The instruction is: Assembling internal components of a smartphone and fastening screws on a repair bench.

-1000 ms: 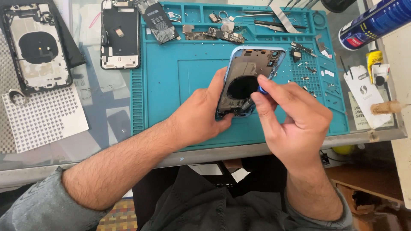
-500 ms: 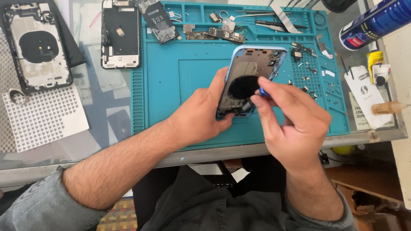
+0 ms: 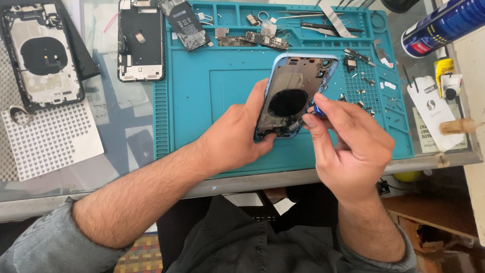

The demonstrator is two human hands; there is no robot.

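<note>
Blue phone housing (image 3: 295,96) lifted off teal repair mat (image 3: 212,96), tilted, long axis running from lower left near the body to upper right away from it, open inside facing up, dark round coil patch mid-frame. Left hand (image 3: 237,136) curled on the housing's lower left edge, thumb on the near bottom corner, fingers wrapped behind; firm grip, not open. Right hand (image 3: 348,146) just right of the housing, fingers pinched shut on a small blue-tipped screwdriver (image 3: 317,110), tip meeting the housing's right side near its lower half; exact contact spot too small to tell. Right hand nearer the work point, left hand only bracing from the opposite side. Loose screws and small parts (image 3: 361,91) on the mat just beyond the right hand. Further off: logic board (image 3: 257,39) and tweezers (image 3: 313,23) at mat's far edge, second open phone back (image 3: 43,60) well left on the glass, display assembly (image 3: 140,43) between, blue spray can (image 3: 444,25) at upper right.
</note>
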